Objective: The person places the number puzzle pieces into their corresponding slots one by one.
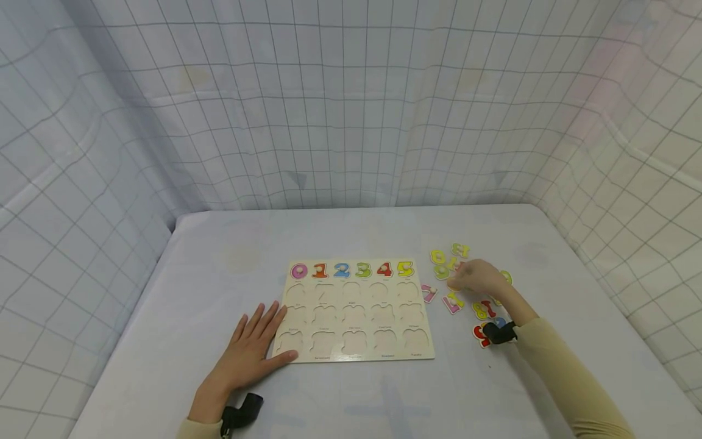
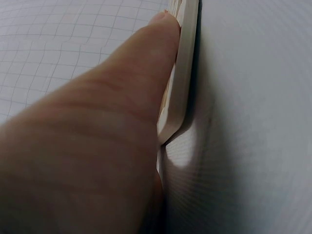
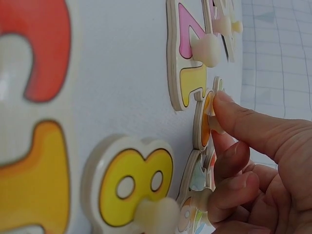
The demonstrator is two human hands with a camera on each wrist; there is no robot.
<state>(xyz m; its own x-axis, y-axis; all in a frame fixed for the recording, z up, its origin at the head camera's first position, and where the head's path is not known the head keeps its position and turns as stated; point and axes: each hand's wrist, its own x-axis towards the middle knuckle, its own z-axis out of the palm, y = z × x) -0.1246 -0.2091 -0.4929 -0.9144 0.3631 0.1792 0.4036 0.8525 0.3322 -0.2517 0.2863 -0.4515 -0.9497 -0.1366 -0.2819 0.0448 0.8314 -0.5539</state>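
Observation:
A wooden number puzzle board [image 1: 338,341] lies flat on the white table, with coloured digits from 0 to 5 filling its top row and bare recesses below. Spread over its left edge, my left hand [image 1: 252,350] rests with straight fingers; the thumb lies on the near left corner. In the left wrist view that thumb [image 2: 131,83] runs along the board's edge [image 2: 183,83]. Right of the board, my right hand [image 1: 479,278] is among loose number pieces. Its thumb and forefinger pinch the pale knob of an orange number piece [image 3: 205,122], whose digit is mostly hidden.
Several knobbed pieces lie around the right hand, including a yellow 8 [image 3: 136,183], a pink and yellow piece [image 3: 187,58] and a red and orange piece [image 3: 48,63]. Further back sits a yellow-green piece [image 1: 460,250]. Grid-patterned curtains [image 1: 351,122] enclose the table [image 1: 247,244].

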